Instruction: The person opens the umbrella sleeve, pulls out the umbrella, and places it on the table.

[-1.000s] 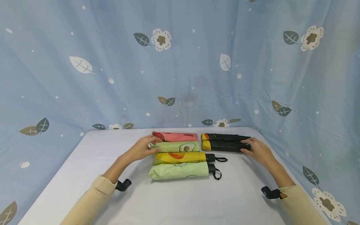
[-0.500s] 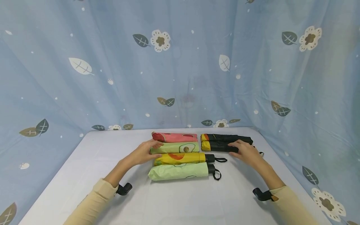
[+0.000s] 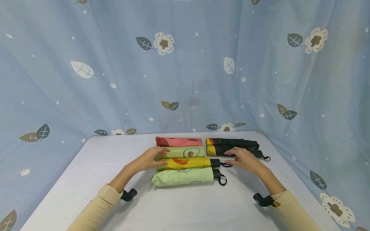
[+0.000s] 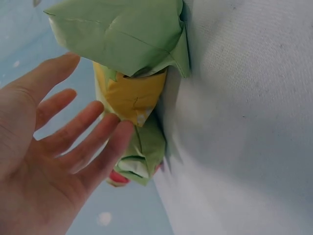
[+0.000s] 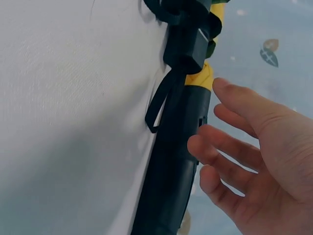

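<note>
Folded umbrellas lie side by side in the head view: a pink one [image 3: 179,142] at the back, a green avocado-print one [image 3: 175,152], a yellow one [image 3: 188,164], and a light green one [image 3: 182,178] in front. To their right are a back black-and-yellow umbrella [image 3: 231,142] and a front black-and-yellow umbrella [image 3: 218,150]. My left hand [image 3: 147,159], fingers spread, is at the left ends of the avocado-print and yellow umbrellas. My right hand [image 3: 246,159], fingers loosely bent and holding nothing, hovers by the front black umbrella, close to the yellow one's strap.
A white-covered table [image 3: 185,208] bears the umbrellas. Blue patterned curtain [image 3: 115,80] encloses its back and sides. Black wrist straps loop from the yellow, light green and front black umbrellas' handles.
My right hand has let go of the front black umbrella's handle and moved left and nearer, uncovering its strap. The left hand has shifted slightly nearer. The umbrellas stay in place.
</note>
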